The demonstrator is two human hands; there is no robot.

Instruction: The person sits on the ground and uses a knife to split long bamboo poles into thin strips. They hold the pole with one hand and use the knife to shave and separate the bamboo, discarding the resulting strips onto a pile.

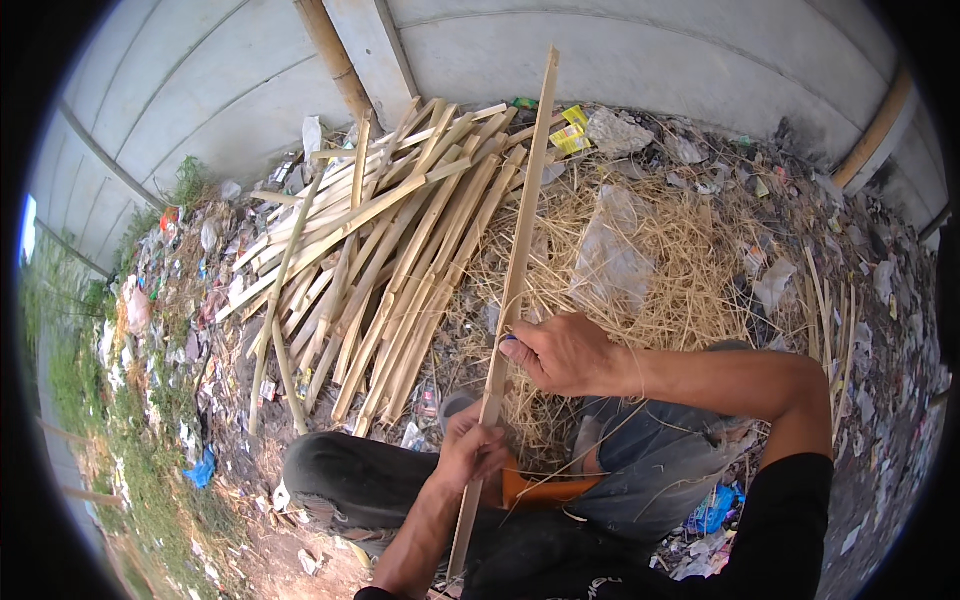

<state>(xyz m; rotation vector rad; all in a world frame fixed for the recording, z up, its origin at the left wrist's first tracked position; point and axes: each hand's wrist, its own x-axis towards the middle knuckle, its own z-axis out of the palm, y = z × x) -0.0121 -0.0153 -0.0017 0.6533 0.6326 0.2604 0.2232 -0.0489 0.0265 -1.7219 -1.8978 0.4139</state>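
Observation:
A long bamboo strip (525,220) slants upright across my lap, its lower end near my body and its tip toward the wall. My left hand (468,452) is closed around its lower part. Higher up, my right hand (565,355) is closed at the strip, thumb against its edge. A small dark blue bit shows by that thumb; whether it belongs to a tool or a finger wrap, I cannot tell. The fingers underneath are hidden. Below the hands, an orange piece (545,492) lies between my crossed legs.
A large pile of split bamboo strips (400,250) lies ahead on the left. Straw-like bamboo shavings (690,270) cover the ground ahead, around a pale slab (612,250). Thin strips (830,310) lie at right. Scattered litter surrounds me, and a grey panel wall (640,60) stands behind.

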